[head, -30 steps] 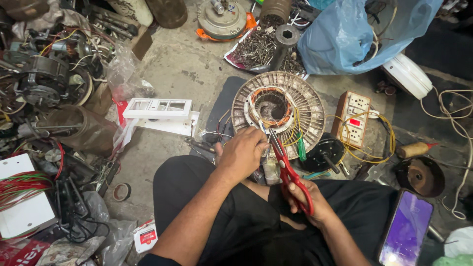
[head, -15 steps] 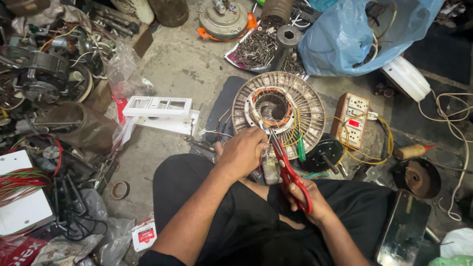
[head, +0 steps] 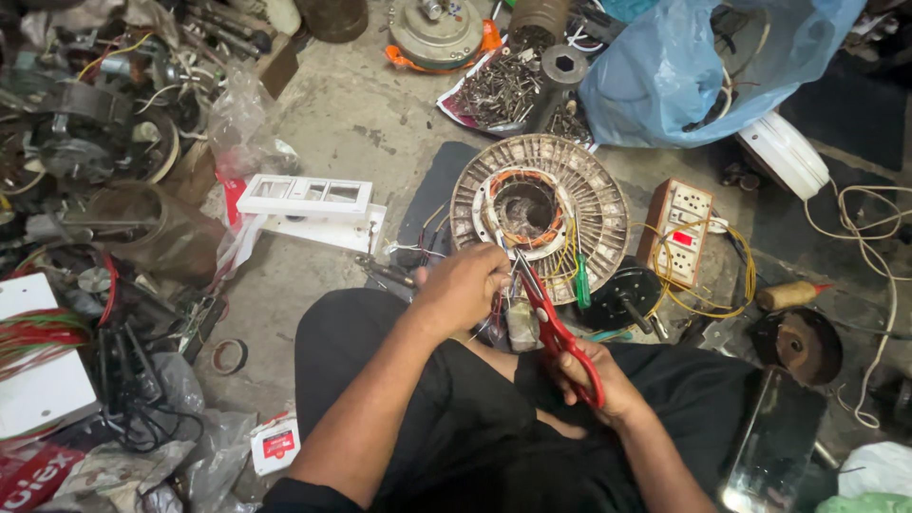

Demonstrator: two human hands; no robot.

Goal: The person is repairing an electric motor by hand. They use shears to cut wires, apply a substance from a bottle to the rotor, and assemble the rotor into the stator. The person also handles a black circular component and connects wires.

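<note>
A round metal fan motor stator [head: 541,211] with copper windings lies on the concrete floor in front of my knees. My left hand [head: 463,285] is closed around a bundle of thin wires that lead from the stator's near edge. My right hand [head: 597,382] grips the red handles of a pair of scissors [head: 551,321], whose blades point up toward the wires beside my left hand. A small grey capacitor [head: 521,326] hangs between the two hands. I sit with black trousers under both forearms.
A switch-and-socket board [head: 676,233] with yellow wire lies right of the stator. A white switch plate [head: 306,199] lies left. A blue plastic bag [head: 698,66], a tray of screws [head: 501,90], a dark phone [head: 774,446] and scrap motors [head: 76,133] crowd the floor.
Both hands stay at the wires with the scissors. The phone screen at the lower right, lit a second ago, has gone dark.
</note>
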